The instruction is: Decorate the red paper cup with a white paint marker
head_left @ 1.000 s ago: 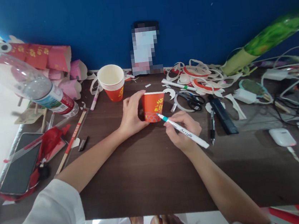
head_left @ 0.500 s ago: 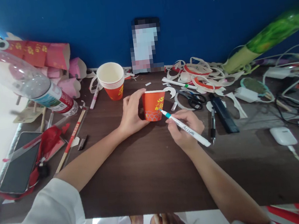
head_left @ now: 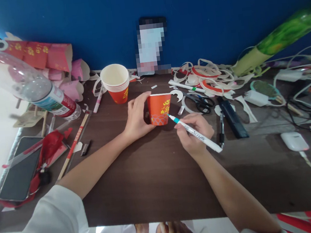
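Observation:
An orange paper cup (head_left: 158,108) with yellow lettering and a pale wave pattern stands upright at the middle of the dark table. From its left side my left hand (head_left: 137,118) grips it, fingers behind the upper rim and thumb at the base. My right hand (head_left: 195,132) holds a white acrylic marker (head_left: 199,135) with a teal band. The marker's tip is at the cup's lower right side; whether it touches is too small to tell. Blue-teal shows along the cup's wave pattern.
Stacked cups (head_left: 116,83) stand behind my left hand. A phone (head_left: 151,46) leans on the blue partition (head_left: 202,10). Scissors (head_left: 203,105), paper scraps, a pen and a dark case (head_left: 233,119) lie right. A plastic bottle (head_left: 55,100) and another phone (head_left: 21,167) are left.
My right hand and the marker have shifted slightly to the right, its tip a little away from where it was. The cup and my left hand are nearly unmoved.

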`<state>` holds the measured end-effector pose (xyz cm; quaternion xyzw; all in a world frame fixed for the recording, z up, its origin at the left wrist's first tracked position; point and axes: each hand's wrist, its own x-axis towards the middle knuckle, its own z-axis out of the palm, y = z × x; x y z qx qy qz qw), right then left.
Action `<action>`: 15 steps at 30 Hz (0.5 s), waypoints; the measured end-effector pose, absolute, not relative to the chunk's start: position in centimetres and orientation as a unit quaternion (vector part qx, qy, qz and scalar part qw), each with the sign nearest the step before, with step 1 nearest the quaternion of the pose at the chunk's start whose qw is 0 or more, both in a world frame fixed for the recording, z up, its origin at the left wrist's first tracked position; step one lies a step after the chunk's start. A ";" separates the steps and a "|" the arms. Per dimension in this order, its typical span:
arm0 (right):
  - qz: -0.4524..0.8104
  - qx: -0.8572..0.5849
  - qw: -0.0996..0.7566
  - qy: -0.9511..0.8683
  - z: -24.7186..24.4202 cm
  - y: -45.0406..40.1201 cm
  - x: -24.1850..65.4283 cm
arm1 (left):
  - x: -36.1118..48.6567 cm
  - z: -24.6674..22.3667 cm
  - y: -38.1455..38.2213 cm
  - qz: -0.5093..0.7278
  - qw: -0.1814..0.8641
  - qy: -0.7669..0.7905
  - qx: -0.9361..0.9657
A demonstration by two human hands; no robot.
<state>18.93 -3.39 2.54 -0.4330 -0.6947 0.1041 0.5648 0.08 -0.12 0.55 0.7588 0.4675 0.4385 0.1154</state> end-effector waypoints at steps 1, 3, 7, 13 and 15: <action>0.103 -0.425 0.573 -0.693 2.7 -3.4 18.9 | 0.1 0.5 -0.1 0.437 0.110 0.469 0.760; 0.106 -0.404 0.585 -0.695 2.9 -3.6 18.7 | 0.0 0.6 -0.2 0.432 0.098 0.478 0.758; 0.096 -0.385 0.563 -0.725 3.1 -3.8 18.3 | 0.2 0.7 -0.5 0.424 0.077 0.485 0.761; 0.079 -0.390 0.538 -0.743 3.0 -4.1 17.9 | 0.4 0.7 -0.8 0.410 0.059 0.479 0.774; 0.071 -0.394 0.532 -0.746 3.0 -4.1 17.8 | 0.4 0.7 -0.9 0.409 0.059 0.476 0.776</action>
